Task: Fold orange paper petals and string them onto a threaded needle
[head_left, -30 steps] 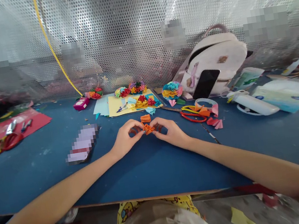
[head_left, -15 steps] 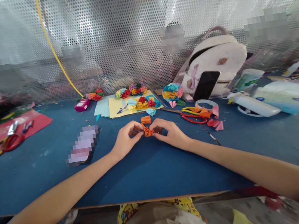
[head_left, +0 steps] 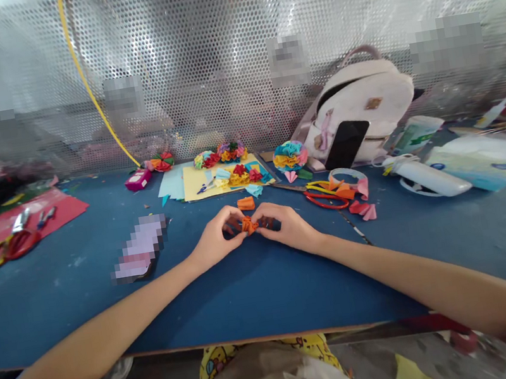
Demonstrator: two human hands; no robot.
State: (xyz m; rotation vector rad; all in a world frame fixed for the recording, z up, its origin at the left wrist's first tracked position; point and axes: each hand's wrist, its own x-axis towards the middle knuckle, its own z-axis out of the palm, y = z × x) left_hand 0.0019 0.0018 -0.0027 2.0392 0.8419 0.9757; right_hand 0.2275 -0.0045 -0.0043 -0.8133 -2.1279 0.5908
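Note:
A small piece of folded orange paper [head_left: 250,225] is pinched between both hands just above the blue table. My left hand [head_left: 222,234] grips its left side with thumb and fingers. From the right, my right hand [head_left: 285,224] pinches the other side. Parts of the paper are hidden by the fingertips. Just beyond it lies another folded orange paper piece [head_left: 246,203]. Behind that, a light blue folded paper [head_left: 254,190] rests near a yellow sheet [head_left: 192,183] bearing several coloured folded pieces.
Scissors with red and yellow handles [head_left: 326,196] lie to the right, beside a tape roll [head_left: 360,180]. A white backpack [head_left: 381,89] with a black phone [head_left: 346,144] against it stands behind. Another phone [head_left: 142,248] and more scissors [head_left: 21,242] lie left. Paper flower balls [head_left: 290,156] sit along the back.
The fingers have shifted slightly around the orange paper, which has turned a little in their grip. The view has moved slightly; the other things stay put.

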